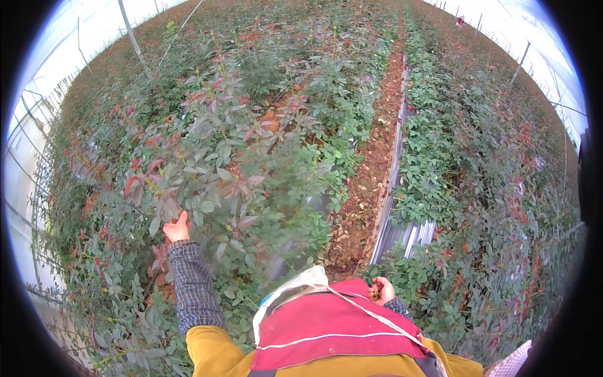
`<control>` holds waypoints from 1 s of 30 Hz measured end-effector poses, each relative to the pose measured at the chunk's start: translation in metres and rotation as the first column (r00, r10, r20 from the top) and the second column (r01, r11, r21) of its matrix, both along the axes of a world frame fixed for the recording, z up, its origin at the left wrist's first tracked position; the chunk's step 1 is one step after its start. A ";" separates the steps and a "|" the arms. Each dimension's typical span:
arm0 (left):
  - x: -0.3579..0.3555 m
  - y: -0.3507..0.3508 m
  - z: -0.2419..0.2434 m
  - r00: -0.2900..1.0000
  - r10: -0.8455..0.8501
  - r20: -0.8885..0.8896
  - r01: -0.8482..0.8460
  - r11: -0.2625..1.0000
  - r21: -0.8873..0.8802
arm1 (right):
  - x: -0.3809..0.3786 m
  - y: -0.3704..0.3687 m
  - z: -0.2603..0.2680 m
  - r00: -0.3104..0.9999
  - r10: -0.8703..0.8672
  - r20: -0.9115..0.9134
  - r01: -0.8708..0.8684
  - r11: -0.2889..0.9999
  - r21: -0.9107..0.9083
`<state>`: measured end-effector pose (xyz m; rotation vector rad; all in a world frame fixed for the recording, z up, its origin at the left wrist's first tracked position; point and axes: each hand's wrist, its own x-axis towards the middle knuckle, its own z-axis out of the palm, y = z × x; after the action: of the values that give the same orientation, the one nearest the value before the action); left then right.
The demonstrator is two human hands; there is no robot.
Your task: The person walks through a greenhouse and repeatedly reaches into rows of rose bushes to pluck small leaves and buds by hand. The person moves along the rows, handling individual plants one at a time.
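My left hand point(177, 228) reaches out among the rose shoots point(155, 184) on the left, fingers curled at a stem with dark reddish leaves; the leaves partly hide the fingertips. Close to my body, beside the red apron point(325, 325), my right hand point(382, 290) is curled around a small bunch of dark reddish-brown plant bits. A white cloth bag point(301, 282) with its mouth open hangs at the front of the apron. Checked sleeves cover both forearms.
A soil path point(358, 212) strewn with dry leaves runs ahead between rose beds. Silvery plastic sheeting point(393, 231) edges the right bed. Dense rose bushes point(494, 188) fill the right side. Thin metal posts point(132, 33) and a translucent greenhouse wall point(23, 174) stand at left.
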<state>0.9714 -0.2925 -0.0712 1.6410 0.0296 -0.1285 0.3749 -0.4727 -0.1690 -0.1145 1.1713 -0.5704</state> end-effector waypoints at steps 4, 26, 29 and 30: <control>-0.001 0.000 -0.026 0.952 0.154 0.264 -0.083 0.961 -0.263 | 0.020 -0.028 0.025 0.983 0.147 -0.110 -0.161 0.978 -0.133; -0.062 -0.035 -0.016 0.989 -0.113 0.096 0.137 0.940 -0.312 | 0.390 0.009 0.207 0.578 0.681 -0.449 -0.483 -0.158 -0.861; -0.071 -0.032 -0.022 0.968 -0.102 0.229 0.173 0.933 -0.315 | 0.431 0.028 0.187 0.568 0.736 -0.369 -0.572 0.030 -0.820; -0.071 -0.033 -0.027 0.965 -0.104 0.241 0.179 0.931 -0.317 | 0.441 0.033 0.179 0.604 0.696 -0.389 -0.535 -0.008 -0.845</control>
<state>0.9003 -0.3250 -0.0985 1.3051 -0.2697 -0.0576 0.8162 -0.4399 0.0097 -1.5703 0.3433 -0.3249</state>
